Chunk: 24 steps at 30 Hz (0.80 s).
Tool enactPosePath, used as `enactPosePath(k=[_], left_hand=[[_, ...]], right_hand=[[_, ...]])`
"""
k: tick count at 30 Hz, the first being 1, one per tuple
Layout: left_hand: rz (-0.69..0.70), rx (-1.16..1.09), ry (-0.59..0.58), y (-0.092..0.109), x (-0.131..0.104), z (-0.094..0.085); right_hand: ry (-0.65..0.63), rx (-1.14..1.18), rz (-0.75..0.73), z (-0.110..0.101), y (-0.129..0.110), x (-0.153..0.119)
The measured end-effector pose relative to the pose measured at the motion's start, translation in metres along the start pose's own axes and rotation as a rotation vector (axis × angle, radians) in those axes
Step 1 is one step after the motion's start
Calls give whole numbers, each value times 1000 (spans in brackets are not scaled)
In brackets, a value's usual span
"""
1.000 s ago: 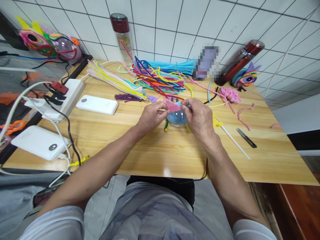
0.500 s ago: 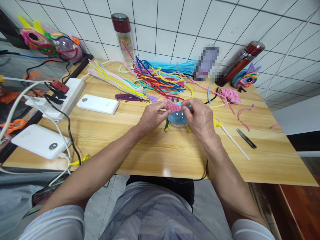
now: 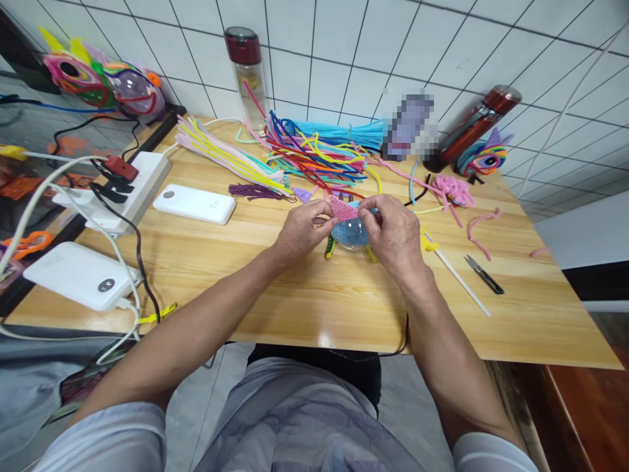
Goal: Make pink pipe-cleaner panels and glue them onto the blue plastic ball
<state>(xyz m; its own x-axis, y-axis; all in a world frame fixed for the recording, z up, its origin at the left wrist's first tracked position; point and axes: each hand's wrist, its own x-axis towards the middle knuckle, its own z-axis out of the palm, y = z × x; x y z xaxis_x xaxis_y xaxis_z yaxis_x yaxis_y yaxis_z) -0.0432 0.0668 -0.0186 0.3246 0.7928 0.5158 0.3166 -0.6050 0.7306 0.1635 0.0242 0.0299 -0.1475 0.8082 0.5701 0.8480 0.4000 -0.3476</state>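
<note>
Between my hands is a pink piece of pipe cleaners [image 3: 344,209] laid side by side in ridged rows, tapering to one side. My left hand [image 3: 305,228] pinches its left edge between thumb and fingers. On the opposite edge, my right hand [image 3: 390,229] has its thumb and forefinger closed. Just below the piece sits a clear bluish plastic dome [image 3: 350,233], partly covered by my right hand. Green-and-yellow plier handles [image 3: 329,247] stick out from under the dome.
Behind my hands lies a heap of coloured pipe cleaners [image 3: 319,154]. Thread snips [image 3: 484,274] and a white stick [image 3: 462,282] are at the right. A white power bank [image 3: 194,204] and a power strip [image 3: 132,190] with cables occupy the left. A dark red flask [image 3: 474,128] stands back right.
Both hands keep their pinch on the pink piece, with hardly any movement. The whole view has shifted very slightly.
</note>
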Motion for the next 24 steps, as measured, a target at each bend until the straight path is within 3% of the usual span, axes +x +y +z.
enactPosePath(k=[24], left_hand=[[-33, -23, 13, -2, -3, 3]], right_hand=[[4, 12, 10, 1, -1, -1]])
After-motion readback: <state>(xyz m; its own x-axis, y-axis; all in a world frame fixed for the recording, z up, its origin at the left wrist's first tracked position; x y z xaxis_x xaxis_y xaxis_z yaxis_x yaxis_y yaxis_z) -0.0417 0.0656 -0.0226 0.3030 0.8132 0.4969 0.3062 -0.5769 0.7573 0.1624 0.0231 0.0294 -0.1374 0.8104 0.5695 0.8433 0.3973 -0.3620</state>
